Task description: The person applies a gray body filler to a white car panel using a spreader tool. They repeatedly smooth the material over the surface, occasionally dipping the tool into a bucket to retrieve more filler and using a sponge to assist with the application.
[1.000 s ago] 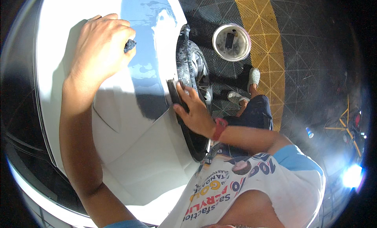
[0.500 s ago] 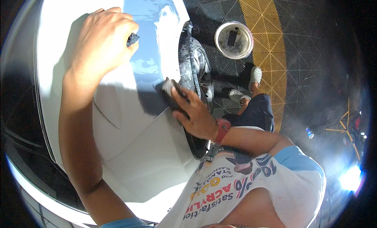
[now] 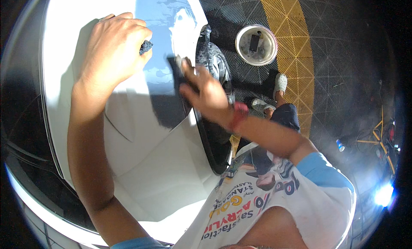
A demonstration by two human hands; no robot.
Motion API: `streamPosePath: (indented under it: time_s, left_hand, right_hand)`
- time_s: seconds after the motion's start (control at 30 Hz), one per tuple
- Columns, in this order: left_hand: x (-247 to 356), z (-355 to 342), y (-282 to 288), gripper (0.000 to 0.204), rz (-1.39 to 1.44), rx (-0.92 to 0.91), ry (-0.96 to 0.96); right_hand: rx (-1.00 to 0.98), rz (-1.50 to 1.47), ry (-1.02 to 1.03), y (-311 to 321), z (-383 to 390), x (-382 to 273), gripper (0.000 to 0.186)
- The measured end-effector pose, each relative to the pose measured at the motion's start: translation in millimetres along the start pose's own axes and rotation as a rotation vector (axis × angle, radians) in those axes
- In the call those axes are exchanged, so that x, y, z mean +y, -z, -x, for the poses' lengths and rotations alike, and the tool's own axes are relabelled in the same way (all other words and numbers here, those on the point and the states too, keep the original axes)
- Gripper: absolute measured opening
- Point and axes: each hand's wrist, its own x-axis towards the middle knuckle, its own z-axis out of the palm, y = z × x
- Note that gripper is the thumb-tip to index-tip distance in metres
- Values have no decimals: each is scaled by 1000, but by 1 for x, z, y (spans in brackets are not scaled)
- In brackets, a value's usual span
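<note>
My left hand [image 3: 113,49] is closed on a crumpled dark grey cloth [image 3: 146,47], resting against the white car body panel [image 3: 141,180]. In my right hand [image 3: 208,94] is a flat dark block [image 3: 176,73], pressed to the panel near the wheel arch; motion blurs both, and whether the block is a sanding pad or a sponge I cannot tell. Beneath and ahead of the block lies a wet, glossy blue-grey patch [image 3: 158,79] with a whitish area along its right side.
The car wheel [image 3: 219,69] sits right of the panel, with dark plastic film around the arch. A white bucket [image 3: 274,51] holding murky liquid and a dark rectangular piece stands on the ribbed floor tiles. Further right are a blue can [image 3: 340,145], a yellow stand [image 3: 377,135] and a bright lamp [image 3: 383,195].
My right hand has moved the dark block up the panel, away from me and slightly left. My left hand has barely shifted and still grips the cloth.
</note>
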Motion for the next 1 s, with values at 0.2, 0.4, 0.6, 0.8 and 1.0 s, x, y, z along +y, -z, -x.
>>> streamPosePath:
  time_s: [0.2,0.4,0.6,0.8,1.0]
  left_hand:
    - [0,-2,10,15,-6,-23,15]
    - [3,1,5,15,60,-6,10]
    - [1,-4,9,14,40,19,1]
    - [2,0,3,13,76,-12,30]
    - [4,-4,6,13,77,-28,42]
  right_hand:
    - [21,16,-115,-13,-87,55,57]
    - [-68,-34,88,11,28,-23,67]
    - [-181,-47,-344,5,-153,67,63]
    - [-62,-6,60,5,-16,-15,76]
    - [-115,23,-362,6,-158,52,57]
